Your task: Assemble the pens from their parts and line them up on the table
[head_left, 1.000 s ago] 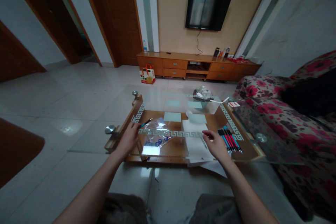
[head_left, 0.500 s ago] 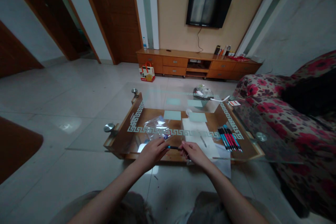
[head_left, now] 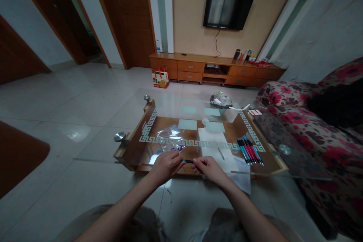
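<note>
A slim pen (head_left: 188, 161), black with a blue part, is held level between my two hands above the near edge of the glass table (head_left: 96, 155). My left hand (head_left: 168, 164) is closed around its blue end. At the other end, my right hand (head_left: 206, 167) pinches the black part between thumb and fingers. The pen's two ends are hidden in my fingers. Several blue, red and black pens (head_left: 249, 150) lie side by side on the right of the table. Left of centre, a clear plastic bag (head_left: 170, 138) lies just beyond my left hand.
White paper (head_left: 211, 140) lies beyond my right hand, with a thin silver, pen-like piece (head_left: 221, 154) on it. A bowl-like holder (head_left: 221, 101) with a plastic bag stands at the far side. A flowered sofa (head_left: 297, 121) borders the right; round metal fittings (head_left: 119, 136) carry the glass.
My right hand's fingers have shifted on the pen into a more extended pinch, and less of the pen shows between my hands. The whole view has shifted slightly.
</note>
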Demonstrator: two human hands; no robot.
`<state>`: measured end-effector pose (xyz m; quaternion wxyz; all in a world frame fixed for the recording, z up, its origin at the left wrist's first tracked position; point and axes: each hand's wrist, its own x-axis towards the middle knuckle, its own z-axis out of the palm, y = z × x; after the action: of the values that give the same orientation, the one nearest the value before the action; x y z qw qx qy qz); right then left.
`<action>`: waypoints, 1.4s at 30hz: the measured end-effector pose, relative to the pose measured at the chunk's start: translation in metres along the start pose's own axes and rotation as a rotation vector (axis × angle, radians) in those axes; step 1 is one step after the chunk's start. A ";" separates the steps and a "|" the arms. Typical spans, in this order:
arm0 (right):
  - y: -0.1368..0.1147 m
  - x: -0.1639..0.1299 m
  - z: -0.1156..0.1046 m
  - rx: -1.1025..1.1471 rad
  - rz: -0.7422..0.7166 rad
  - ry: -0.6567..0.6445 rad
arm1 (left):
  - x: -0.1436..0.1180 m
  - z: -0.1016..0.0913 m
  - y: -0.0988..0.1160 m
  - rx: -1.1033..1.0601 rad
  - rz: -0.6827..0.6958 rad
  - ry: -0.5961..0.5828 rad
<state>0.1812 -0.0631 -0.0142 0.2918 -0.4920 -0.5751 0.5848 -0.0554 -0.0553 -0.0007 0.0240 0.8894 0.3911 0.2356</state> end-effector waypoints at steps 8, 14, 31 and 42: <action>-0.009 -0.005 -0.001 -0.104 -0.084 0.024 | 0.001 -0.005 0.004 -0.015 0.001 -0.008; -0.009 -0.004 -0.002 -0.165 -0.174 0.099 | 0.002 -0.006 0.004 -0.019 -0.025 -0.011; -0.003 0.000 -0.006 -0.154 -0.069 0.087 | 0.001 -0.003 0.001 -0.089 -0.073 -0.020; -0.006 -0.001 -0.005 -0.126 -0.095 0.145 | 0.001 -0.004 0.001 -0.083 -0.067 0.000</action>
<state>0.1846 -0.0612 -0.0079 0.3285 -0.5226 -0.6108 0.4959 -0.0558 -0.0566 0.0034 0.0687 0.8741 0.4103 0.2507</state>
